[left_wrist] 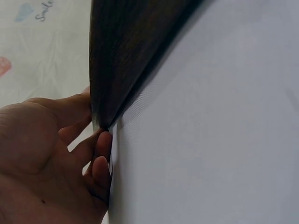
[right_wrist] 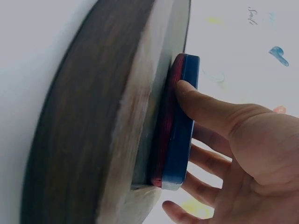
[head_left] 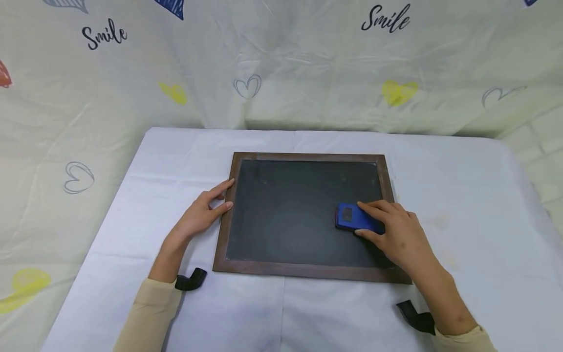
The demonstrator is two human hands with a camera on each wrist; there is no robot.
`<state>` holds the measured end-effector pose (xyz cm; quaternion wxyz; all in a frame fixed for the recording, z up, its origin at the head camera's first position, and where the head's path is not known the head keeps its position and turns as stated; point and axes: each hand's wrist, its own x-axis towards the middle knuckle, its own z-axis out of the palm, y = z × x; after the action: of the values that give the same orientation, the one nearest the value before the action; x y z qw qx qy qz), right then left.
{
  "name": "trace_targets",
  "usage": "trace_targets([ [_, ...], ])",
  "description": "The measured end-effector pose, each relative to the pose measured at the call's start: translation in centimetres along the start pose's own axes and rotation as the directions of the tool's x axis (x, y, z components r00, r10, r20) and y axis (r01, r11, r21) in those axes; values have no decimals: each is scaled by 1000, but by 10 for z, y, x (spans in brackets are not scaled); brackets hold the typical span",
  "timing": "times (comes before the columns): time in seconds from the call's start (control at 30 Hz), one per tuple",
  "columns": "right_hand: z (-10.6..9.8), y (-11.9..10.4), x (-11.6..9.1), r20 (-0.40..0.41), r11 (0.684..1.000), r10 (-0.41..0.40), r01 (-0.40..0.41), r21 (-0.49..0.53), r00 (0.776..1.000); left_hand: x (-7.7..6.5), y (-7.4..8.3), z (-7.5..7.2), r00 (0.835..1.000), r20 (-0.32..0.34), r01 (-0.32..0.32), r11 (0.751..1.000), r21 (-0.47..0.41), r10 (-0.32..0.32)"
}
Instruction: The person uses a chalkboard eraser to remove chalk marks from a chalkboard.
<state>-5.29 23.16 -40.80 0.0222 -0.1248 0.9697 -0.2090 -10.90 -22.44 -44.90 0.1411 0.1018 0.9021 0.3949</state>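
A small chalkboard (head_left: pixel 290 210) in a brown wooden frame (head_left: pixel 308 157) lies on the white-covered table. On its right part sits a blackboard eraser (head_left: pixel 352 217), blue on top, with a red layer beneath that shows in the right wrist view. My right hand (head_left: pixel 402 234) pinches the eraser by its long sides, thumb (right_wrist: pixel 201 102) on the near side and fingers on the far one. At the board's left edge, my left hand (head_left: pixel 200 212) rests its thumb and forefinger tips on the frame. Its other fingers (left_wrist: pixel 102 170) bend loosely beside the frame's edge, close to the tablecloth.
The white tablecloth (head_left: pixel 466 205) spreads around the board. Behind the table hangs a pale curtain (head_left: pixel 308 54) printed with hearts and the word Smile. Black curved straps (head_left: pixel 191 279) stick out by both sleeves.
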Motion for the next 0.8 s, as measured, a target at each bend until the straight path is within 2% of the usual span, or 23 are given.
trace_targets([
  [0.17,1,5,1,-56,998,-59,60,18,997,2,1,0,1000,3,-13,1000,-3,13],
  [0.27,2,7,3,-79,997,-62,65,36,995,2,1,0,1000,3,-19,1000,-4,19],
  [0.53,-6,6,7,-43,990,63,-57,128,997,3,1,0,1000,-5,-19,1000,-10,19],
  [0.8,-16,15,8,-110,969,130,-103,226,985,1,0,-1,1000,-6,-15,1000,-7,15],
])
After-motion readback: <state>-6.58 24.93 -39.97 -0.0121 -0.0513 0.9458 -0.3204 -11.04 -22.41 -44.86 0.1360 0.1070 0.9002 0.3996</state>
